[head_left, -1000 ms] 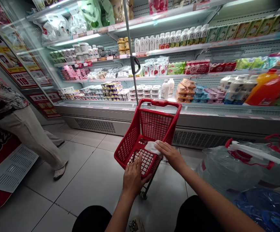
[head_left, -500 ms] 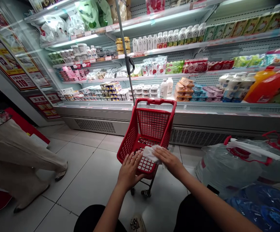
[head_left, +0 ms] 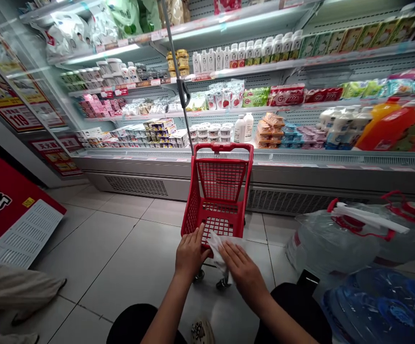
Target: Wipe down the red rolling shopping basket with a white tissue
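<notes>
A small red shopping cart with lattice sides stands upright in front of me. My left hand rests at the cart's near left edge, its fingers over the rim and its thumb apart. In my right hand is a crumpled white cloth or tissue, pressed by the fingers against the near right edge of the basket. Part of the cloth hangs below the rim. The underside of the right palm is hidden.
A refrigerated shelf unit with dairy goods runs behind the cart. Large water bottles stand at the right. A red box and a walking person's trousers are at the left.
My right hand and the cloth have moved down towards me, from inside the basket to its near edge. The cart has turned slightly. The person at the left has moved further out of view.
</notes>
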`<state>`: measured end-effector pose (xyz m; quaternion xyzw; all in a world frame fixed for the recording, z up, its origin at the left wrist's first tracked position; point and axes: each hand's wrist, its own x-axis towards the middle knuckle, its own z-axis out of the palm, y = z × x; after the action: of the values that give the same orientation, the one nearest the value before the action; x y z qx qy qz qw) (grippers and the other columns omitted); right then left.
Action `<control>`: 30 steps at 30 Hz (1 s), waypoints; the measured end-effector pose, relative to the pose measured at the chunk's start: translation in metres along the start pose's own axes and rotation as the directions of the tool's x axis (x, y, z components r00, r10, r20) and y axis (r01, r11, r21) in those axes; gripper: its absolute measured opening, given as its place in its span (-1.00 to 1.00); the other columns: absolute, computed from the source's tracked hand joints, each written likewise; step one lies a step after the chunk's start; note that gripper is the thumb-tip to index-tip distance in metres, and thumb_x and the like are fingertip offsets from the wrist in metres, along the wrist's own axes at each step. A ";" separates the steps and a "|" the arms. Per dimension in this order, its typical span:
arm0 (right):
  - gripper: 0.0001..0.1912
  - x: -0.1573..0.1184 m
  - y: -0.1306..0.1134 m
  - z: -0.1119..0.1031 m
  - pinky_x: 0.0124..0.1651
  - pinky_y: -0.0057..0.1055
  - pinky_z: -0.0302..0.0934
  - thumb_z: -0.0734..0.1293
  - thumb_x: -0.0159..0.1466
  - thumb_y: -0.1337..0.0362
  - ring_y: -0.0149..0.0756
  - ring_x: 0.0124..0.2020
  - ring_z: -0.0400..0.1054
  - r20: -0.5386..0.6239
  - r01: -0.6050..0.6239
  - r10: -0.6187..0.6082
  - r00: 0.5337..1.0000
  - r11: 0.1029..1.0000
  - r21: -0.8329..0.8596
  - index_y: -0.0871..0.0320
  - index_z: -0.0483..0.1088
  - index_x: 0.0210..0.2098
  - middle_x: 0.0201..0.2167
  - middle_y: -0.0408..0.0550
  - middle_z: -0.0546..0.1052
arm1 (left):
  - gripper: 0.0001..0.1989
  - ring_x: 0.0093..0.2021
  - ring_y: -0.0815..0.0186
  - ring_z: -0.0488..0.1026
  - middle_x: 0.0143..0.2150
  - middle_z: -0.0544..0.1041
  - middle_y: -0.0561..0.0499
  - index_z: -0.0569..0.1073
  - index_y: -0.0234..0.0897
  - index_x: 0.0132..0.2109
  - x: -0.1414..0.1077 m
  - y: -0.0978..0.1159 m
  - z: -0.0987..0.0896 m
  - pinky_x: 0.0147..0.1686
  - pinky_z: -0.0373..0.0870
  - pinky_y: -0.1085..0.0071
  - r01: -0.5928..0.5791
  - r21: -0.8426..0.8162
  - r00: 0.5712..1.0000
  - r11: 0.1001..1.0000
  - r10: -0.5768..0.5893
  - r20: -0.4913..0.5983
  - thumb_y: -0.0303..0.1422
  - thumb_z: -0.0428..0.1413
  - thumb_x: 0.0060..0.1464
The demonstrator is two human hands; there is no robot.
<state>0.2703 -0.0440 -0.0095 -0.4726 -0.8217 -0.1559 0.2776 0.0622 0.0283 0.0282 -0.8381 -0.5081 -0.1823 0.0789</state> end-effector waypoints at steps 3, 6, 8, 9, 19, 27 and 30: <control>-0.40 0.020 -0.013 0.016 0.40 -0.13 0.22 0.14 0.39 0.53 -0.11 0.39 0.24 -0.053 -0.009 0.008 0.999 1.000 -0.023 0.30 0.24 0.40 0.36 0.11 0.39 | -0.08 0.05 0.15 0.56 0.17 0.59 -0.15 -0.21 -0.24 0.56 0.004 0.018 0.002 0.17 0.40 0.16 0.023 0.006 0.999 1.000 -0.023 -0.030 -0.58 0.03 0.18; -0.37 0.027 -0.007 0.019 0.41 -0.13 0.20 0.12 0.37 0.56 -0.14 0.39 0.25 -0.061 0.011 -0.012 0.998 1.000 -0.010 0.30 0.22 0.42 0.36 0.11 0.40 | -0.05 0.07 0.21 0.57 0.26 0.54 -0.17 -0.33 -0.22 0.56 0.006 0.025 0.003 0.12 0.42 0.24 0.015 -0.041 0.999 0.999 -0.017 -0.041 -0.64 -0.05 0.17; -0.33 0.017 0.008 0.010 0.45 -0.11 0.13 0.12 0.37 0.57 -0.17 0.40 0.23 -0.041 0.010 -0.010 0.999 1.000 0.008 0.25 0.16 0.45 0.36 0.07 0.40 | -0.06 0.20 0.17 0.51 0.39 0.41 -0.18 -0.33 -0.21 0.56 0.006 0.022 0.002 0.16 0.42 0.22 -0.038 -0.080 0.999 0.996 0.036 -0.021 -0.54 0.01 0.21; -0.31 0.009 0.019 0.003 0.47 -0.08 0.08 0.11 0.37 0.57 -0.18 0.40 0.23 -0.034 -0.002 0.003 0.999 1.000 0.012 0.22 0.13 0.47 0.36 0.05 0.40 | -0.07 0.29 0.15 0.44 0.44 0.33 -0.17 -0.30 -0.19 0.56 0.005 0.017 0.001 0.22 0.39 0.18 -0.079 -0.087 0.997 0.993 0.079 -0.010 -0.48 0.05 0.23; -0.31 -0.038 0.088 -0.036 0.41 -0.08 0.15 0.10 0.41 0.53 -0.17 0.33 0.33 -0.042 -0.165 0.164 0.986 0.986 -0.019 0.07 0.09 0.49 0.24 -0.02 0.53 | -0.45 0.55 0.06 0.00 0.54 0.15 0.00 0.35 -0.10 0.37 0.014 0.012 0.007 0.47 0.13 -0.04 -0.210 -0.023 0.978 0.977 0.210 -0.014 -0.27 0.18 0.27; -0.39 -0.059 0.102 -0.055 0.43 -0.04 0.13 0.14 0.45 0.46 -0.14 0.37 0.28 -0.022 -0.240 0.239 0.971 0.970 -0.041 0.08 0.16 0.45 0.27 0.01 0.50 | -0.50 0.44 0.05 0.26 0.34 0.47 -0.06 0.44 -0.18 0.28 0.038 0.041 0.009 0.47 0.14 -0.04 -0.341 -0.149 0.939 0.928 0.345 -0.003 -0.19 0.19 0.25; -0.34 -0.071 0.108 -0.064 0.45 -0.04 0.11 0.11 0.41 0.51 -0.16 0.37 0.28 -0.015 -0.283 0.282 0.959 0.958 -0.052 0.06 0.16 0.46 0.28 0.01 0.49 | -0.40 0.39 0.08 0.33 0.35 0.46 -0.06 0.38 -0.15 0.35 0.056 0.048 0.009 0.44 0.18 0.00 -0.410 -0.211 0.907 0.887 0.421 0.008 -0.16 0.22 0.21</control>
<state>0.4110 -0.0716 -0.0019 -0.5918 -0.7404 -0.1383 0.2872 0.1302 0.0546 0.0445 -0.9355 -0.2974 -0.1901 0.0161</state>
